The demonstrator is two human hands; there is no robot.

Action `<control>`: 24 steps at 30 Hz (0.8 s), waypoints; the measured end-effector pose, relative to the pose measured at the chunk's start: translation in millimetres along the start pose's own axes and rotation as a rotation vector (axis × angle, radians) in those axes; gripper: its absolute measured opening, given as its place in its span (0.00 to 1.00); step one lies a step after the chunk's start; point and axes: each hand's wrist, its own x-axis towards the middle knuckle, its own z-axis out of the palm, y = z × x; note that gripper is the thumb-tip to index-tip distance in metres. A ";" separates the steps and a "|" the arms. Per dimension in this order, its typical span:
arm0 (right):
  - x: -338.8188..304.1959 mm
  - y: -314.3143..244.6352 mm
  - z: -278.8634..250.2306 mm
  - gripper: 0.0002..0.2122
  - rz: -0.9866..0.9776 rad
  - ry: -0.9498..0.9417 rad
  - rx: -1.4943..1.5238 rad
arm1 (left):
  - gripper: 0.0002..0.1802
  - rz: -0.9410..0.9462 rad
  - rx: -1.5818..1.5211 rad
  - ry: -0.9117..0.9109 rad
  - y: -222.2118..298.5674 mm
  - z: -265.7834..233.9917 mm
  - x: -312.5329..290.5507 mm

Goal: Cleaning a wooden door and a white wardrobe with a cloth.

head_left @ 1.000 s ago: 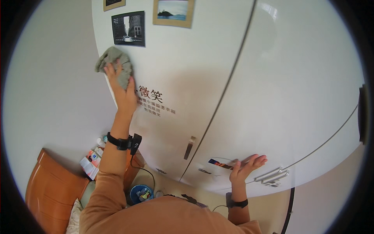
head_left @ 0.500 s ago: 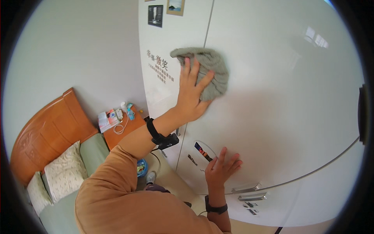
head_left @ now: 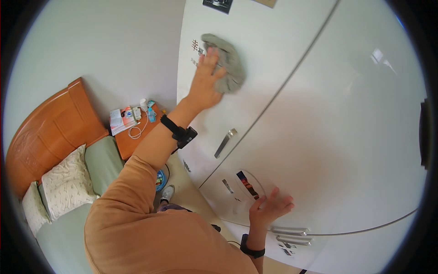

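My left hand [head_left: 206, 84] presses a grey-green cloth [head_left: 232, 66] against the white wardrobe door [head_left: 269, 50], over some dark lettering. Its fingers are bent over the cloth, which bunches out to the right of them. Lower down, my right hand [head_left: 270, 211] rests on the neighbouring door [head_left: 346, 137] with fingers spread and nothing held. Just left of that hand is a dark, colourful decal [head_left: 247, 184]. Each wrist wears a black strap, and the left one carries a small black device [head_left: 186, 137].
A metal handle [head_left: 226, 143] juts out below my left hand; a pair of handles [head_left: 291, 231] lies beneath the right. To the left stand a wooden nightstand [head_left: 125, 146] with papers and a cable, and a bed with a carved headboard [head_left: 57, 123]. A blue basin [head_left: 160, 181] is on the floor.
The cloth has moved left with my left hand, from the door seam onto the left door's lettering. The view has shifted, and my right hand remains against the door with fingers spread.
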 end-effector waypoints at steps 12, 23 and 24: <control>3.7 -39.7 37.0 0.35 0.170 0.223 -0.147 | 0.23 -0.306 -0.064 0.227 -143.2 5.4 -71.6; 14.2 -37.9 43.8 0.37 0.153 0.304 -0.083 | 0.25 -0.551 -0.256 0.315 -88.4 32.8 -101.9; 13.1 -37.4 44.4 0.37 0.157 0.305 -0.058 | 0.26 -0.527 -0.250 0.312 -72.8 33.1 -95.0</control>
